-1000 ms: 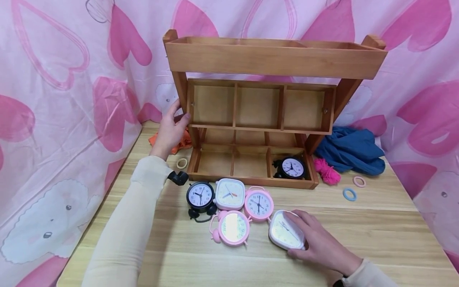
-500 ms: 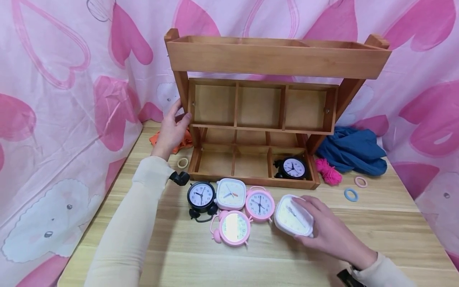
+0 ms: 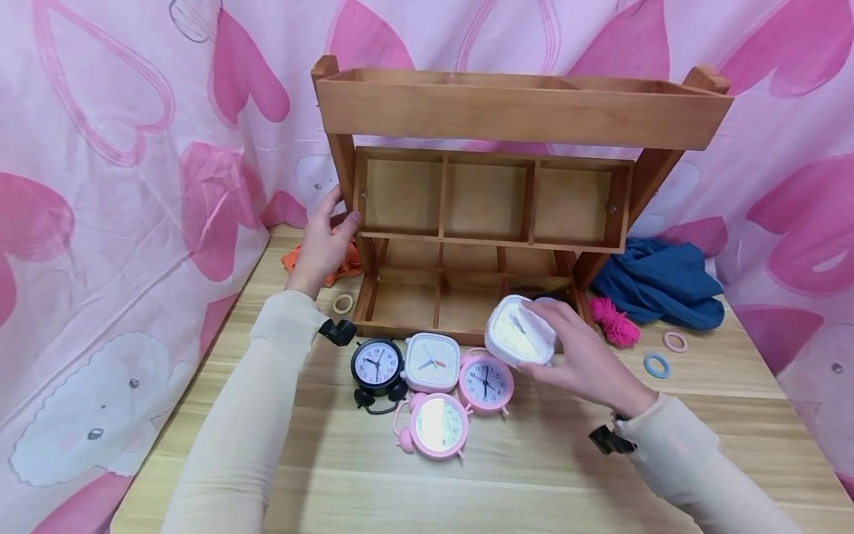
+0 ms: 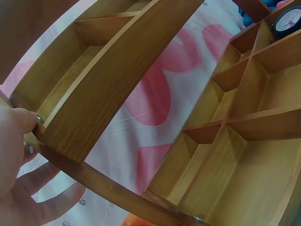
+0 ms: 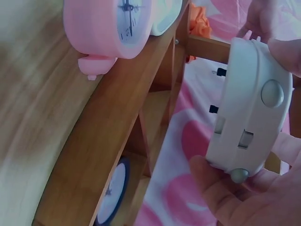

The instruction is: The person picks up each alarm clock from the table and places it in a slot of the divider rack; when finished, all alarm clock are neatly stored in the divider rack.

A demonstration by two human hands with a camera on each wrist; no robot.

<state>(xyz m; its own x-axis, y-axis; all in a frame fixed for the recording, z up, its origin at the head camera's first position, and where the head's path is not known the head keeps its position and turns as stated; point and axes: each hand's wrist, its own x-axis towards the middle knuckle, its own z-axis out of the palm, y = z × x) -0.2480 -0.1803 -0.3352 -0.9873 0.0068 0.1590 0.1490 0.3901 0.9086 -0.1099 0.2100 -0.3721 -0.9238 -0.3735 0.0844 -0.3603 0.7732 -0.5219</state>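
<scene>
My right hand [image 3: 577, 356] grips a white square alarm clock [image 3: 520, 330] by its edges, raised at the front of the wooden shelf's lower tray. Its side, with a round button and small switches, shows in the right wrist view. My left hand [image 3: 323, 241] holds the left post of the three-tier wooden shelf [image 3: 520, 111], thumb in front at the middle tray's end. On the table before the shelf lie a black twin-bell clock [image 3: 376, 363], another white square clock [image 3: 432, 363] and two pink clocks, one [image 3: 485, 382] right, one [image 3: 439, 426] nearer. Another black clock [image 4: 288, 21] sits in the lower right compartment, mostly hidden in the head view.
Blue cloth [image 3: 657, 285], pink yarn [image 3: 614, 322], a pink ring [image 3: 675, 342] and a blue ring [image 3: 657, 365] lie right of the shelf. Orange cloth [image 3: 343, 267] and a beige ring [image 3: 343, 303] lie left. A patterned curtain [image 3: 133, 245] surrounds the wooden table [image 3: 373, 482].
My right hand has lifted the white clock off the table and carried it forward and left, over the edge of the lower tray. The left hand stays at the post.
</scene>
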